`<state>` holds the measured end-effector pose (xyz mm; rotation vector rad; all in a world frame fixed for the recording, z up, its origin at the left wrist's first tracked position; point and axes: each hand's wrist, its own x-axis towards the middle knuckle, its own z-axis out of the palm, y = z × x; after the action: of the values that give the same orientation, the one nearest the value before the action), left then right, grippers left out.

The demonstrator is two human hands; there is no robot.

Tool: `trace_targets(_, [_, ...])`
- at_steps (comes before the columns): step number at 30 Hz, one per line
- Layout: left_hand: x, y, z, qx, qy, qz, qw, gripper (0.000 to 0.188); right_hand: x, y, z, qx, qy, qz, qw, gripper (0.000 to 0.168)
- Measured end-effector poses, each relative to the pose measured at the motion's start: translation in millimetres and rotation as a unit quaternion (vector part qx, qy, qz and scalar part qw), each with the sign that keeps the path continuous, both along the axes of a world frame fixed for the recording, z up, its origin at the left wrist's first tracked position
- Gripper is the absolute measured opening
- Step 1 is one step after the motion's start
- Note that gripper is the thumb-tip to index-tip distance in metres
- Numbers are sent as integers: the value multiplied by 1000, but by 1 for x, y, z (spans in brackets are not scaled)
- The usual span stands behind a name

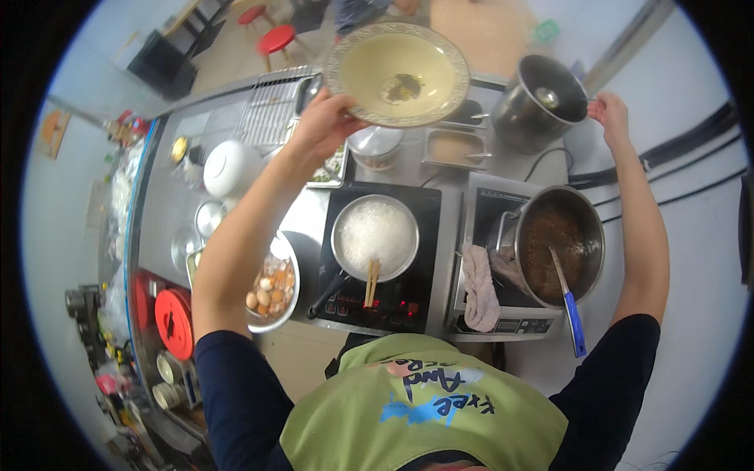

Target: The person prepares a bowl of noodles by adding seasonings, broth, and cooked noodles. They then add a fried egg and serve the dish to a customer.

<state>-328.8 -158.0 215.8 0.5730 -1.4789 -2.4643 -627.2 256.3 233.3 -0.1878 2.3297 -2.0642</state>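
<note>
My left hand point(330, 126) grips the rim of a wide cream bowl point(365, 65) with a patterned rim, held up over the back of the counter. A little pale and dark food lies in the bowl's bottom. At the tall steel pot point(518, 120), back right, my right hand point(612, 115) pinches what looks like the handle end of a ladle point(547, 98), whose round head shows inside. Below the bowl, a saucepan point(336, 241) of white, foaming liquid stands on a black induction cooker point(427, 235). Wooden chopsticks point(371, 285) rest at its near rim.
A large pot point(599, 247) of brown contents holds a blue-handled utensil point(572, 324); a cloth point(480, 288) lies beside it. At left are a bowl of eggs point(294, 294) and white stacked bowls point(227, 168). Food trays point(453, 147) and a lidded container point(375, 144) stand behind. A person point(356, 15) is beyond the counter.
</note>
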Motion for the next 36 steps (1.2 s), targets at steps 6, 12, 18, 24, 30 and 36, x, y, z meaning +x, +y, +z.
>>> trace_targets(6, [170, -49, 22, -34, -15, 125, 991, 32, -34, -37, -46, 70, -64, -25, 995, 14])
trace_targets(12, [319, -72, 0, -37, -49, 245, 967, 31, -38, -53, -76, 26, -131, -62, 989, 16])
trace_targets(18, [368, -96, -32, -5, -22, 269, 963, 34, -27, -55, -54, 257, 104, -167, 946, 21])
trace_targets(24, [388, -121, -46, -7, -7, 235, 972, 33, 299, -150, 13, 128, 359, -78, 921, 25])
trace_targets(30, [406, -155, -53, 39, 5, 154, 987, 37, 558, -109, -187, 423, 81, 118, 895, 35])
trace_targets(36, [433, -163, -43, 24, -25, 134, 990, 40, 587, -126, -205, 621, -79, 176, 760, 53])
